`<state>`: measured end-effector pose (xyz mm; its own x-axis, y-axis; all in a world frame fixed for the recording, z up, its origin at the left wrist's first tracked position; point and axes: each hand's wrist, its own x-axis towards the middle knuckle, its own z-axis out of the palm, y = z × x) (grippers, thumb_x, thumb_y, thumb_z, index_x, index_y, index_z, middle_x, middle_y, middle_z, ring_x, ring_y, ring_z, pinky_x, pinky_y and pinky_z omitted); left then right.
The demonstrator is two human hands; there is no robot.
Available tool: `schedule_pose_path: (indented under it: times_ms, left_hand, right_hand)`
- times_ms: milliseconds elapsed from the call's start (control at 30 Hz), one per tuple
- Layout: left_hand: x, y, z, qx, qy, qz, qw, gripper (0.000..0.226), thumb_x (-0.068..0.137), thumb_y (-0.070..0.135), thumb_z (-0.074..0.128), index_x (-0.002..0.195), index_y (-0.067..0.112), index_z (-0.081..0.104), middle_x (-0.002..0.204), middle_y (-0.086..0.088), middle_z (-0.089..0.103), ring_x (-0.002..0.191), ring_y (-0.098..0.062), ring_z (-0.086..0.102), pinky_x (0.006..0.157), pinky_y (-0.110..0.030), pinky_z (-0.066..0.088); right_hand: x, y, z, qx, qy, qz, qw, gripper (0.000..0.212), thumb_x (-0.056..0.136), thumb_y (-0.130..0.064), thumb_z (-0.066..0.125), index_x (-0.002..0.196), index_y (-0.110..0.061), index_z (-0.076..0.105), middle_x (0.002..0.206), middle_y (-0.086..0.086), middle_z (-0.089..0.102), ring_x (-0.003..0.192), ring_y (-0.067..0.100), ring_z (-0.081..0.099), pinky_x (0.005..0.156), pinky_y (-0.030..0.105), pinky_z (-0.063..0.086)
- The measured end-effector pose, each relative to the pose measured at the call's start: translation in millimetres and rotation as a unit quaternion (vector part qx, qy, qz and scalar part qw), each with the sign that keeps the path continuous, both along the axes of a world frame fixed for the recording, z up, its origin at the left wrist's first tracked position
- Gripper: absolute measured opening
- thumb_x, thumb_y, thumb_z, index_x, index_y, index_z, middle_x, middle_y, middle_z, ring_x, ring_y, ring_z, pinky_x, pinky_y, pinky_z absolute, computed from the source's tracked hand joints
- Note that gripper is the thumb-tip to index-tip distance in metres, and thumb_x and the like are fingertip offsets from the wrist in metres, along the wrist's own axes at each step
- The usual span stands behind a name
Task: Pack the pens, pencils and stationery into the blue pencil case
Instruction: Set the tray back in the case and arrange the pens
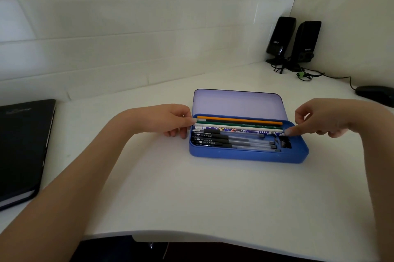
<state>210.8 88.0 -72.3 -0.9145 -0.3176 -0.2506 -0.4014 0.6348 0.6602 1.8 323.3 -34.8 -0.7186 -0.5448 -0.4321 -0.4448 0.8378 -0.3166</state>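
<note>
Both hands [170, 122] [319, 119] touch pencils [238, 125] inside the open blue pencil case [247, 155].

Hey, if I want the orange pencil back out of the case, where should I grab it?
Probably pinch the orange pencil mid-shaft, coming straight down from above. It lies flat along the back wall of the blue pencil case beside the raised lid, so its ends look boxed in.
</note>
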Motion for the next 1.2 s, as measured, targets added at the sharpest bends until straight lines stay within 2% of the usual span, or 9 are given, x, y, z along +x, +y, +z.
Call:
schedule_pose_path:
  times_ms: [167,367,533,633,733,800,867,1100,1200]
  left_hand:
    - [-1,-2,-2,-0.005,-0.002,-0.004,1.000,0.023,0.096,0.034,0.043,0.088,0.014,0.049,0.076,0.004,0.062,0.060,-0.011,0.047,0.060,-0.019,0.041]
    - [-1,-4,-4,0.003,0.006,-0.005,1.000,0.026,0.098,0.033,0.038,0.082,0.015,0.048,0.077,-0.001,0.062,0.062,-0.015,0.048,0.063,-0.022,0.043]
    - [-5,-7,-6,0.050,0.086,0.090,0.991,0.029,0.100,0.034,0.029,0.091,0.012,0.046,0.082,-0.007,0.060,0.060,-0.018,0.054,0.056,-0.025,0.049]
    - [-8,-9,-6,0.063,0.164,0.124,0.977,0.036,0.100,0.039,0.027,0.105,0.013,0.052,0.097,-0.006,0.061,0.077,-0.020,0.060,0.076,-0.035,0.053]
    - [-9,-11,-3,0.134,0.213,0.117,0.961,0.041,0.098,0.047,0.027,0.104,0.023,0.060,0.104,-0.001,0.065,0.095,-0.021,0.062,0.093,-0.041,0.048]
    - [-9,-10,-1,0.167,0.233,0.101,0.953,0.042,0.097,0.049,0.028,0.099,0.026,0.063,0.106,0.001,0.067,0.098,-0.020,0.063,0.096,-0.040,0.047]
    - [-10,-8,-2,0.152,0.241,0.082,0.955,0.042,0.097,0.049,0.030,0.099,0.028,0.066,0.109,0.002,0.068,0.101,-0.017,0.065,0.098,-0.038,0.047]
    - [-20,19,-16,0.111,0.179,0.032,0.977,0.038,0.095,0.046,0.036,0.119,0.025,0.058,0.124,0.008,0.060,0.116,-0.009,0.056,0.106,-0.030,0.038]
    - [-24,31,-30,-0.065,0.154,-0.016,0.986,0.041,0.096,0.040,0.039,0.133,0.023,0.047,0.137,0.002,0.047,0.129,-0.013,0.040,0.110,-0.027,0.025]
  right_hand:
    - [-7,3,0,-0.086,-0.007,-0.047,0.995,0.044,0.078,-0.049,0.064,0.097,-0.009,0.059,0.082,0.008,0.065,0.069,0.019,0.060,0.055,0.025,0.047]
    - [-12,-22,-24,-0.244,-0.016,-0.049,0.968,0.072,0.082,-0.057,0.054,0.139,-0.016,0.036,0.118,0.007,0.058,0.097,0.020,0.060,0.079,0.033,0.050]
    - [-12,-24,-21,-0.422,-0.133,-0.141,0.886,0.052,0.088,-0.060,0.042,0.116,-0.018,0.054,0.100,0.007,0.064,0.092,0.019,0.062,0.078,0.033,0.050]
    - [-14,-23,-21,-0.455,-0.132,-0.148,0.868,0.047,0.089,-0.061,0.038,0.094,-0.021,0.061,0.089,0.002,0.062,0.081,0.017,0.060,0.074,0.031,0.049]
    - [-17,-22,-20,-0.484,-0.123,-0.168,0.850,0.045,0.090,-0.058,0.041,0.077,-0.019,0.059,0.079,0.000,0.063,0.077,0.017,0.058,0.078,0.034,0.048]
    - [-16,-20,-17,-0.475,-0.132,-0.142,0.858,0.052,0.089,-0.057,0.043,0.060,-0.018,0.060,0.064,-0.001,0.064,0.073,0.018,0.058,0.078,0.036,0.047]
    - [-11,-21,-17,-0.417,-0.115,-0.080,0.898,0.060,0.090,-0.056,0.041,0.051,-0.015,0.062,0.066,0.003,0.069,0.073,0.020,0.062,0.077,0.035,0.049]
    - [15,-46,-33,-0.277,0.024,0.064,0.958,0.051,0.090,-0.059,0.036,0.085,-0.021,0.070,0.095,-0.002,0.068,0.085,0.012,0.062,0.070,0.025,0.045]
    - [21,-57,-51,-0.193,0.128,0.112,0.966,0.047,0.088,-0.064,0.033,0.091,-0.026,0.061,0.098,-0.001,0.063,0.087,0.016,0.058,0.079,0.035,0.047]
